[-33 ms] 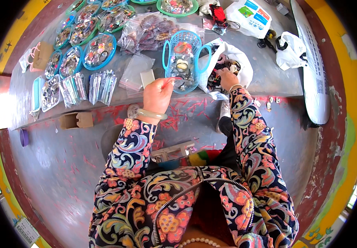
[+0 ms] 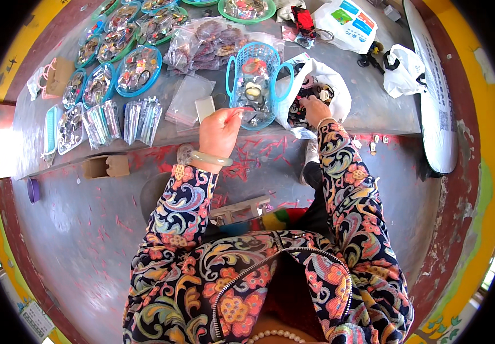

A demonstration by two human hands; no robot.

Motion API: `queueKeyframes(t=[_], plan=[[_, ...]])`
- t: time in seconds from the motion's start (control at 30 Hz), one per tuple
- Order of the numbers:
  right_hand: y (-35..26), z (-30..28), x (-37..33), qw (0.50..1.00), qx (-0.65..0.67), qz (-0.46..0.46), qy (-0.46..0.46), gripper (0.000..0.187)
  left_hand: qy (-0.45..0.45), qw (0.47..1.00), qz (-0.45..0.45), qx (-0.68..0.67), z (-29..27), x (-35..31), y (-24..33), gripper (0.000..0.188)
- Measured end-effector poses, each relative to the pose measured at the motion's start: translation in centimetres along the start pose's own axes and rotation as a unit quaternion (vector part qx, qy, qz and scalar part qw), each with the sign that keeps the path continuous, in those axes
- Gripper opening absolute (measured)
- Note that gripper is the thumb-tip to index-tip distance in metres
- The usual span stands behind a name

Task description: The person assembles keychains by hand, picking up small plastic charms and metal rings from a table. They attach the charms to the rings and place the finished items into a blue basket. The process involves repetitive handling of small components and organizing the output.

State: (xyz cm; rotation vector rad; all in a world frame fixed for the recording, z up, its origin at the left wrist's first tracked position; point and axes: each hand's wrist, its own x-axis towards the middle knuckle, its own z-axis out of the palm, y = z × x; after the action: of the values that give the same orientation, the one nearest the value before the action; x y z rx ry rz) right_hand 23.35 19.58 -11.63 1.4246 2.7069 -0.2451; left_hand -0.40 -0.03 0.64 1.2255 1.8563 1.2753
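My left hand (image 2: 220, 131) is closed in a pinch on the edge of a clear plastic bag (image 2: 255, 117), held at the near end of a blue plastic basket (image 2: 229, 85). Inside the basket lie clear-wrapped items, among them pale rings and something red. To its right an open white plastic bag (image 2: 342, 102) holds many small dark pieces (image 2: 299, 118). My right hand (image 2: 315, 110) reaches into this bag, its fingers curled down among the pieces; what they grip, if anything, is hidden.
Round trays (image 2: 126, 92) of packed trinkets crowd the table's far left, with pen packs (image 2: 142, 121) nearer. Beside the basket are flat clear bags (image 2: 189, 100) and a small white box (image 2: 205, 108). White carrier bags (image 2: 403, 77) lie right. A cardboard box (image 2: 106, 167) sits below the table edge.
My right hand has shifted very slightly to the left among the dark pieces. My left hand has barely moved.
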Motion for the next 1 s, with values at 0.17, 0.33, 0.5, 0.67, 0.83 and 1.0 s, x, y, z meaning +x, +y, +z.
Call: queueKeyframes(t=[0.17, 0.33, 0.5, 0.67, 0.83, 1.0], plan=[[-0.1, 0.6, 0.0, 0.999, -0.043, 0.017, -0.024, 0.021, 0.007, 1.000, 0.010, 0.000, -0.3, -0.2, 0.2, 0.018], [3.6, -1.1, 1.2, 0.992, 0.057, 0.107, -0.029, 0.017, 0.009, 0.999, 0.051, 0.012, 0.0, 0.1, 0.0, 0.019], [4.5, -5.9, 0.5, 0.966, 0.238, 0.102, 0.022, 0.021, 0.007, 1.000, 0.026, -0.003, -0.2, 0.1, 0.3, 0.019], [4.2, -8.1, -0.1, 0.861, 0.484, 0.156, 0.019, 0.022, 0.016, 0.999, 0.037, -0.017, 0.1, 0.2, 0.5, 0.018], [2.2, -6.6, -0.8, 0.882, 0.440, 0.145, 0.088, 0.023, 0.017, 0.999, 0.047, 0.001, 0.2, 0.1, 0.4, 0.019], [3.3, -5.1, -0.7, 0.931, 0.323, 0.142, 0.092, 0.024, 0.015, 0.997, 0.072, 0.039, 0.1, -0.1, 0.2, 0.020]])
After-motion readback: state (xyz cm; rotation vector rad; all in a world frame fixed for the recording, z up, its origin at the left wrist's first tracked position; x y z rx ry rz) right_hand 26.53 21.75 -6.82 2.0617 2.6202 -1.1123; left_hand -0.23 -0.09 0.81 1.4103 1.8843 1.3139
